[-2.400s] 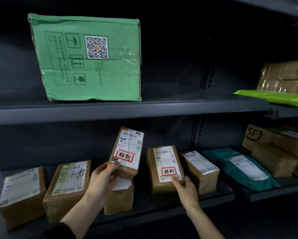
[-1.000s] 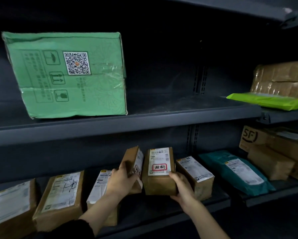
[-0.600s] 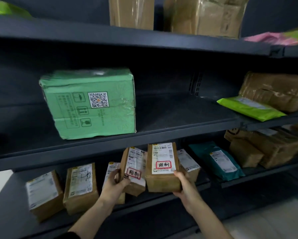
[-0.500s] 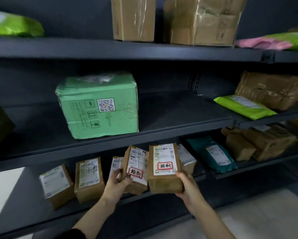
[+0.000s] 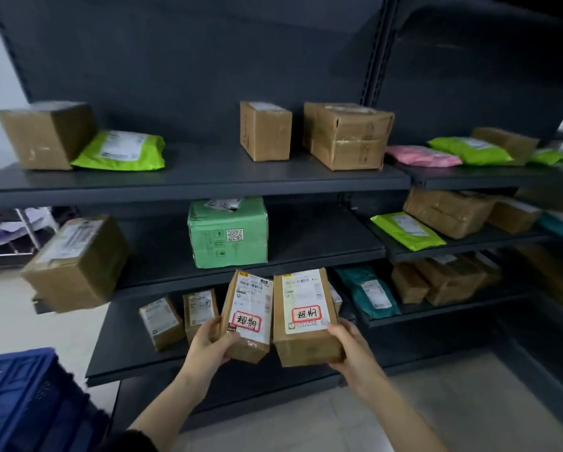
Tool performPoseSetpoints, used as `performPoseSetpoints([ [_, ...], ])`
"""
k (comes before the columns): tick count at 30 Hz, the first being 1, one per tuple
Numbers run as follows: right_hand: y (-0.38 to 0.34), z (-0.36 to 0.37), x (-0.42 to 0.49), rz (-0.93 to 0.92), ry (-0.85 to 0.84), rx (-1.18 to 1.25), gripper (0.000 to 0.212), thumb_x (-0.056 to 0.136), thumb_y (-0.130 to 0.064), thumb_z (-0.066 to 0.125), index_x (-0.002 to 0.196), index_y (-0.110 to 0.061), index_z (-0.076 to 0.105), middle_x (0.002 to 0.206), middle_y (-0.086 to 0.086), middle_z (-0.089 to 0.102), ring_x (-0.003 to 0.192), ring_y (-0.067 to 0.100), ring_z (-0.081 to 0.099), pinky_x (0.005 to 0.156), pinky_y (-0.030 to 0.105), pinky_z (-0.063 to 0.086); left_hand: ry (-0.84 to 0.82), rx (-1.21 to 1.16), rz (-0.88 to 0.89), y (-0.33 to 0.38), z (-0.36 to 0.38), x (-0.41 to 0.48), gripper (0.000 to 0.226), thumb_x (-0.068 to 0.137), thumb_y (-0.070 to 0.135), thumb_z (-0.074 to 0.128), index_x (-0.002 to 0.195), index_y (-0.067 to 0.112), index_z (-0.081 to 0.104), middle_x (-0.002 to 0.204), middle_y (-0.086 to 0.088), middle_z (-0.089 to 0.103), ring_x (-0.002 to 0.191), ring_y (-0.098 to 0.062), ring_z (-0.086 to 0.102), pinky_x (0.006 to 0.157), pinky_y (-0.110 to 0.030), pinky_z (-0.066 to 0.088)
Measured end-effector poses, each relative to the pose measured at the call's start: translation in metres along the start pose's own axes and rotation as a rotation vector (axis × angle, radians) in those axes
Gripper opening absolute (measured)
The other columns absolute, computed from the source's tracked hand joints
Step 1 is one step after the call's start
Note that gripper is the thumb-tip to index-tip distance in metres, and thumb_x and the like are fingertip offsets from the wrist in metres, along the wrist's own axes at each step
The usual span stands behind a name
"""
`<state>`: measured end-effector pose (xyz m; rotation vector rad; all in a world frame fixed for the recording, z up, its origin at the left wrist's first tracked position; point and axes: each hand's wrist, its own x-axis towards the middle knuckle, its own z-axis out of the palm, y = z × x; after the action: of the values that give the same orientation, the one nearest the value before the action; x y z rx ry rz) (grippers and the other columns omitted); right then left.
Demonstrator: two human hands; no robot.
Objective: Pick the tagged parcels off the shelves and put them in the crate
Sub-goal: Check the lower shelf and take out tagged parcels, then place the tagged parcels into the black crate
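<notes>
Two tagged parcels, both off the shelf and held up in front of it side by side, pretty much touching. The left parcel (image 5: 249, 316) sits in the left hand (image 5: 208, 345), fingers wrapped round its lower left edge and thumb on the front. The right parcel (image 5: 306, 318) is gripped by the right hand (image 5: 351, 350) at its lower right corner. Each has a white label with a red-boxed handwritten tag facing the camera. The blue crate (image 5: 19, 396) is down at the lower left, well apart from both. It's blurry and cut off, so I can't tell what's in it. Behind the parcels, on the bottom shelf (image 5: 126, 353), stand a small brown box (image 5: 161, 321) and a second brown box (image 5: 200, 309) just beside it. A teal bag (image 5: 368, 291) lies off to the right. One shelf up there's a green box (image 5: 228, 233).
</notes>
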<state>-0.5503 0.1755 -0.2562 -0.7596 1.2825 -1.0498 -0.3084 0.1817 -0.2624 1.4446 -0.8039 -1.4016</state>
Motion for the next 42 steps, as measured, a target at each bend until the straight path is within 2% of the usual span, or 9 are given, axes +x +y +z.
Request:
performPoseSetpoints([
  [8, -0.034, 0.002, -0.09, -0.09, -0.156, -0.082, 0.035, 0.083, -0.03, 0.064, 0.115, -0.031, 0.052, 0.114, 0.002, 0.064, 0.108, 0.02, 0.059, 0.099, 0.044, 0.047, 0.105, -0.085, 0.105, 0.025, -0.006, -0.119, 0.055, 0.085, 0.008, 0.064, 0.134, 0.01, 0.041, 0.119, -0.01, 0.058, 0.107, -0.024, 0.058, 0.098, -0.045, 0.047],
  [14, -0.047, 0.038, -0.134, -0.133, -0.309, -0.122, 0.037, 0.086, -0.029, 0.061, 0.12, -0.025, 0.048, 0.112, 0.004, 0.062, 0.104, 0.018, 0.057, 0.09, 0.038, 0.049, 0.236, -0.099, 0.172, 0.039, -0.037, -0.198, 0.047, 0.085, 0.015, 0.065, 0.126, 0.018, 0.042, 0.113, -0.007, 0.057, 0.103, -0.022, 0.055, 0.095, -0.038, 0.045],
  [18, -0.047, 0.079, -0.156, -0.139, -0.415, -0.172, 0.036, 0.087, -0.03, 0.06, 0.12, -0.026, 0.045, 0.11, 0.004, 0.06, 0.102, 0.017, 0.056, 0.085, 0.035, 0.048, 0.311, -0.13, 0.194, 0.043, -0.076, -0.235, 0.05, 0.086, 0.014, 0.064, 0.129, 0.014, 0.04, 0.111, -0.006, 0.056, 0.094, -0.016, 0.054, 0.071, -0.024, 0.044],
  [22, -0.039, 0.128, -0.167, -0.119, -0.512, -0.204, 0.038, 0.085, -0.033, 0.061, 0.12, -0.026, 0.047, 0.118, 0.009, 0.058, 0.109, 0.023, 0.055, 0.098, 0.046, 0.046, 0.417, -0.164, 0.199, 0.044, -0.12, -0.268, 0.056, 0.081, 0.011, 0.069, 0.13, 0.008, 0.043, 0.102, -0.004, 0.061, 0.096, -0.021, 0.058, 0.096, -0.045, 0.046],
  [27, -0.017, 0.206, -0.187, -0.085, -0.642, -0.24, 0.037, 0.085, -0.031, 0.06, 0.12, -0.025, 0.051, 0.116, 0.007, 0.06, 0.109, 0.023, 0.056, 0.094, 0.044, 0.047, 0.554, -0.252, 0.221, 0.039, -0.184, -0.313, 0.051, 0.078, 0.011, 0.072, 0.122, 0.007, 0.046, 0.11, -0.012, 0.061, 0.097, -0.025, 0.061, 0.076, -0.034, 0.053],
  [30, 0.0, 0.257, -0.206, -0.072, -0.718, -0.272, 0.024, 0.085, -0.031, 0.059, 0.108, -0.03, 0.054, 0.112, 0.005, 0.062, 0.106, 0.022, 0.057, 0.089, 0.04, 0.048, 0.633, -0.331, 0.23, 0.03, -0.231, -0.337, 0.065, 0.069, 0.016, 0.079, 0.124, 0.002, 0.047, 0.114, -0.017, 0.062, 0.102, -0.029, 0.062, 0.09, -0.046, 0.052],
  [36, 0.032, 0.354, -0.246, -0.041, -0.863, -0.292, 0.029, 0.087, -0.029, 0.058, 0.116, -0.025, 0.054, 0.107, 0.006, 0.064, 0.103, 0.022, 0.058, 0.083, 0.039, 0.051, 0.754, -0.31, 0.251, 0.022, -0.317, -0.381, 0.036, 0.078, 0.006, 0.07, 0.11, 0.004, 0.054, 0.101, -0.012, 0.066, 0.092, -0.027, 0.064, 0.083, -0.04, 0.051],
  [39, 0.046, 0.4, -0.264, -0.044, -0.923, -0.315, 0.032, 0.087, -0.028, 0.057, 0.119, -0.022, 0.053, 0.11, 0.009, 0.065, 0.101, 0.023, 0.06, 0.067, 0.029, 0.049, 0.794, -0.34, 0.237, 0.015, -0.36, -0.395, 0.035, 0.084, 0.002, 0.064, 0.116, 0.002, 0.05, 0.109, -0.015, 0.064, 0.102, -0.033, 0.063, 0.092, -0.046, 0.052],
  [42, 0.062, 0.442, -0.277, -0.025, -0.968, -0.318, 0.034, 0.087, -0.027, 0.059, 0.119, -0.019, 0.052, 0.111, 0.011, 0.065, 0.102, 0.024, 0.061, 0.067, 0.031, 0.052, 0.847, -0.347, 0.245, 0.01, -0.399, -0.41, 0.03, 0.083, 0.005, 0.065, 0.11, 0.007, 0.05, 0.111, -0.014, 0.061, 0.103, -0.028, 0.061, 0.096, -0.044, 0.049],
])
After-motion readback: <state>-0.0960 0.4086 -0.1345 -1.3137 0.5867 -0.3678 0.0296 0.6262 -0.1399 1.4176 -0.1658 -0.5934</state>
